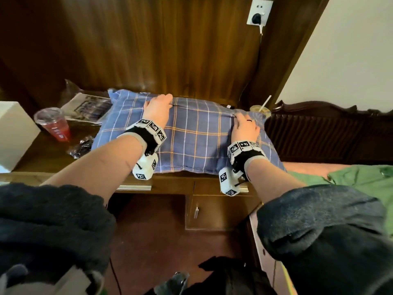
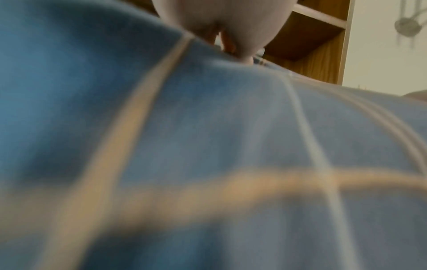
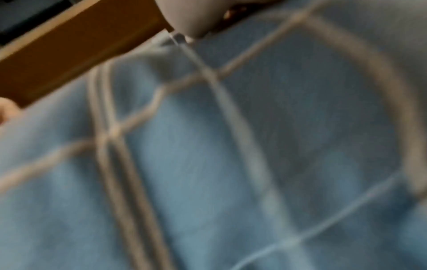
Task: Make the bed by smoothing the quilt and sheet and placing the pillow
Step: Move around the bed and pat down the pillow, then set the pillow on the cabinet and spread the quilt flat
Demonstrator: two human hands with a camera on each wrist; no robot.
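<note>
A blue plaid pillow (image 1: 191,135) lies flat on a wooden bedside desk (image 1: 53,158), left of the bed. My left hand (image 1: 158,109) reaches over its far edge near the middle, fingers curled round the fabric. Toward the far right corner, my right hand (image 1: 244,124) grips the cloth, bunching it. Both wrist views are blurred and filled with the pillow (image 2: 208,146) (image 3: 208,164); the heel of the left hand (image 2: 226,23) and of the right hand (image 3: 191,16) shows at the top. A green quilt (image 1: 361,177) and pink sheet (image 1: 308,167) lie on the bed at right.
On the desk stand a red drink cup (image 1: 54,124), a newspaper (image 1: 87,107), a black packet (image 1: 81,145) and a white box (image 1: 12,135). A cup with a straw (image 1: 260,109) sits behind the pillow's right corner. The dark headboard (image 1: 329,133) rises at right.
</note>
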